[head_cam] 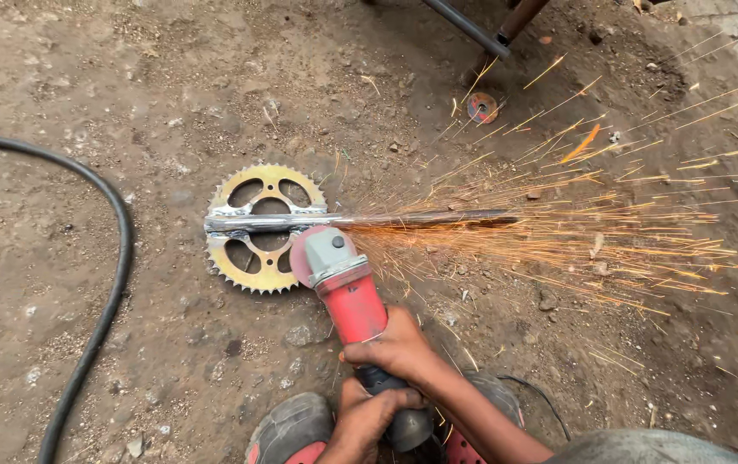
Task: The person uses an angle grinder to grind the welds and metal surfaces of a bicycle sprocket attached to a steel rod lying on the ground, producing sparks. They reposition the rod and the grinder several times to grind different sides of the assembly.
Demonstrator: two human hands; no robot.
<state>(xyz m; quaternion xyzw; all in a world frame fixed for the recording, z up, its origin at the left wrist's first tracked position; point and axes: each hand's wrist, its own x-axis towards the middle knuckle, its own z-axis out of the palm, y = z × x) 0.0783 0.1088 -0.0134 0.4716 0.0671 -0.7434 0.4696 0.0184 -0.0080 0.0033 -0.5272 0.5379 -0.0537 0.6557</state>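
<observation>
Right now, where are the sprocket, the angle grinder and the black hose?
sprocket (240, 262), head view: on its lower toothed rim, left of the grinder head.
angle grinder (350, 296), head view: on its red body, above the hands.
black hose (115, 275), head view: on the curve lying on the dirt.

A black hose (102, 301) curves past a small orange disc (482, 107).

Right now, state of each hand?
Left hand: closed on the rear of the grinder.
Right hand: closed on the grinder body, farther forward.
</observation>
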